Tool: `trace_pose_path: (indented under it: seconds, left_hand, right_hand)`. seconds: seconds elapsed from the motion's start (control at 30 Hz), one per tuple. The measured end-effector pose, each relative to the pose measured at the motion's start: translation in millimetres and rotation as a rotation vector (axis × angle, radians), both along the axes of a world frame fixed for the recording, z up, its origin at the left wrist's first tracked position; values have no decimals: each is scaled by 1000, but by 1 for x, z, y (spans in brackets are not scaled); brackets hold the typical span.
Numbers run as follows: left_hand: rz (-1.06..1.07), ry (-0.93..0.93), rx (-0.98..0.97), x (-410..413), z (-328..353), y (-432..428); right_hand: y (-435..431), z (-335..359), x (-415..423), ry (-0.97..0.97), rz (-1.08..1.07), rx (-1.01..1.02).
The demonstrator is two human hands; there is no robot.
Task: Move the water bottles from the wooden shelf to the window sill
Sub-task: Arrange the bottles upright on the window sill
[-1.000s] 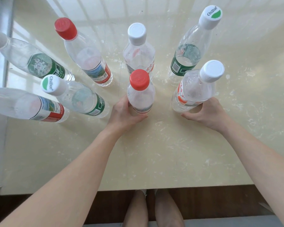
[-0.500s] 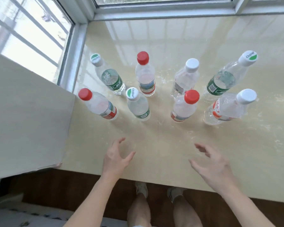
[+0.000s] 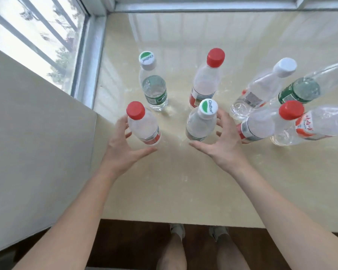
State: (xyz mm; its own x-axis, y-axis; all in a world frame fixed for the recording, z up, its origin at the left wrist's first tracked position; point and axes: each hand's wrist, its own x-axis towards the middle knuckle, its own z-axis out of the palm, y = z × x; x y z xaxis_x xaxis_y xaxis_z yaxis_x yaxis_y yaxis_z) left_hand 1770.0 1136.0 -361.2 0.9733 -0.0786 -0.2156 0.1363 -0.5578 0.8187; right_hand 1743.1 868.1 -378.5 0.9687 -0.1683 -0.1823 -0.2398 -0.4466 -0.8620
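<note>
Several clear water bottles stand upright on the cream window sill [image 3: 174,188]. My left hand [image 3: 121,152] is spread around a red-capped bottle [image 3: 143,126] at the front left, fingers behind it and thumb in front, without a closed grip. My right hand [image 3: 224,147] cups, fingers spread, beside a bottle with a green-and-white cap [image 3: 201,121]. Behind stand a green-labelled bottle [image 3: 154,90] and a red-capped bottle [image 3: 205,84]. To the right are a white-capped bottle [image 3: 261,90], another green-labelled one [image 3: 300,92], a red-capped one [image 3: 261,127] and a red-labelled one [image 3: 310,127].
A pale wall slab [image 3: 37,143] borders the sill on the left. The window glass [image 3: 37,36] and its metal frame [image 3: 90,55] run along the left and far sides. Below the sill's front edge are dark floor and my legs [image 3: 176,250].
My hands let go of the two bottles they held a second ago, drew back, then moved forward and left around the two front-left bottles. The view has shifted left.
</note>
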Motion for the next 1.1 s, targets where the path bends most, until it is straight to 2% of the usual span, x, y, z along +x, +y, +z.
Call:
trace_pose_path:
  seconds: [0.33,0.77,0.97,1.1]
  left_hand:
    - [-73,-104,-37,21,13,-1]
    - [-111,-64,-59,22,6,2]
    - [-131,42,77,15,10,21]
    - [-40,38,226,23,36,39]
  right_hand:
    - [10,7,9,26,3,-29]
    - [14,12,6,76,-26,-75]
    - [2,26,-17,216,32,9]
    - [-2,61,-30,205,-13,-9]
